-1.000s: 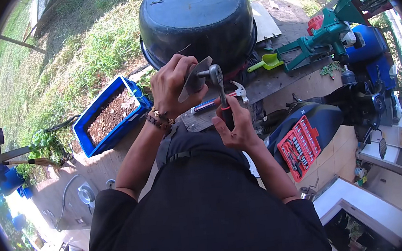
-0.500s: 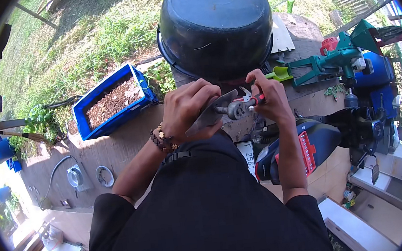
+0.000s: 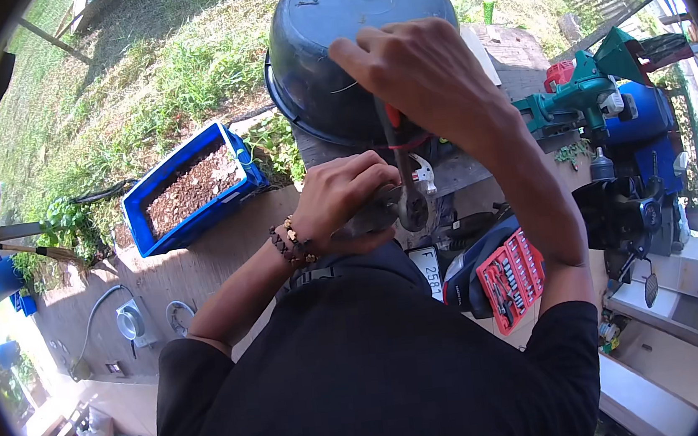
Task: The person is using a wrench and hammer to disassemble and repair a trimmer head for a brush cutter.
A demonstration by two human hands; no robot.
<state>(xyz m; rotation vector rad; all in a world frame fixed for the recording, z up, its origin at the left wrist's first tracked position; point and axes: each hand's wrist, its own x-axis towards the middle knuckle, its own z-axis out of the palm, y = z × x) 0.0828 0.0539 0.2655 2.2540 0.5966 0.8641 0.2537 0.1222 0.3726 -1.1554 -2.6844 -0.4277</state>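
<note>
My right hand (image 3: 427,63) is raised in front of the black tub, its fingers closed around the red-and-black grip of a ratchet wrench (image 3: 401,161). The ratchet stands nearly upright in the view, its round metal head low, against a grey metal piece (image 3: 363,218). My left hand (image 3: 345,191), with a beaded bracelet at the wrist, grips that metal piece close to my body. Fingers and the ratchet head hide much of it, and the exact joint between them is not visible. Just beyond the ratchet head lies a claw hammer (image 3: 423,174), only its head showing.
An upturned black tub (image 3: 363,15) sits on the wooden table ahead. To the left is a blue crate (image 3: 153,237) of brown chips. A motorcycle (image 3: 463,270) on the right carries a red socket set case (image 3: 511,282). Beyond it stands a green machine (image 3: 576,93).
My right hand has swung up and forward, turning the ratchet handle from sideways to upright. The metal piece in my left hand has tilted. More of the red case shows.
</note>
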